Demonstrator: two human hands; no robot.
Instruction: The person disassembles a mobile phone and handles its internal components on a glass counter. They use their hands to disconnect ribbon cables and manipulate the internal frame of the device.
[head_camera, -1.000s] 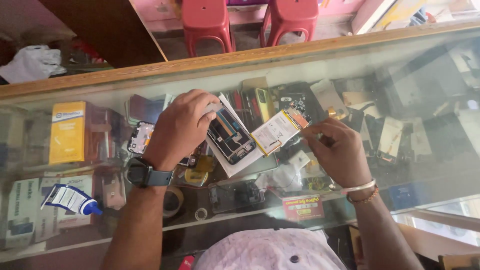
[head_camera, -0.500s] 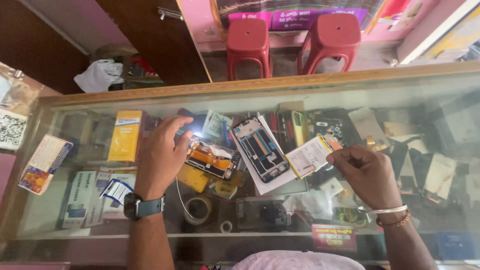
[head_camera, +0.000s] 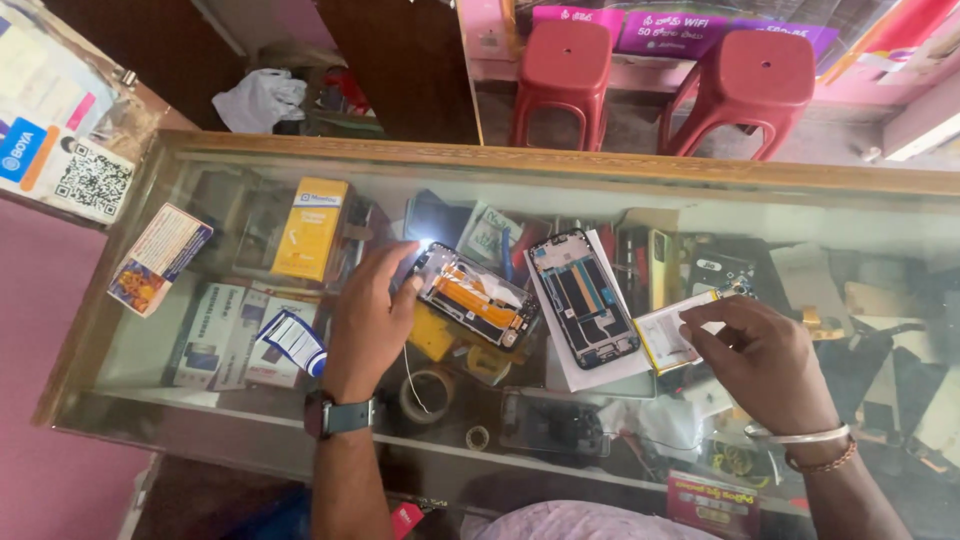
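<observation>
My left hand (head_camera: 368, 318), with a dark watch on its wrist, grips the left end of an opened phone (head_camera: 476, 296) showing an orange flex cable inside; it lies tilted on the glass counter (head_camera: 560, 170). My right hand (head_camera: 765, 360), with bangles on the wrist, pinches a flat white phone battery (head_camera: 668, 335) by its right edge. Between the hands, a second opened phone frame (head_camera: 585, 300) rests on a white sheet of paper.
Boxes, tape rolls and phone parts fill the shelf under the glass. A yellow box (head_camera: 312, 228) and a small blue-white tube (head_camera: 295, 340) lie to the left. A card (head_camera: 160, 256) sits at the counter's left edge. Two red stools (head_camera: 562, 70) stand behind the counter.
The view has shifted, so the hands sit lower and farther right in frame. My left hand has closed onto the phone with the orange cable. My right hand still holds the battery.
</observation>
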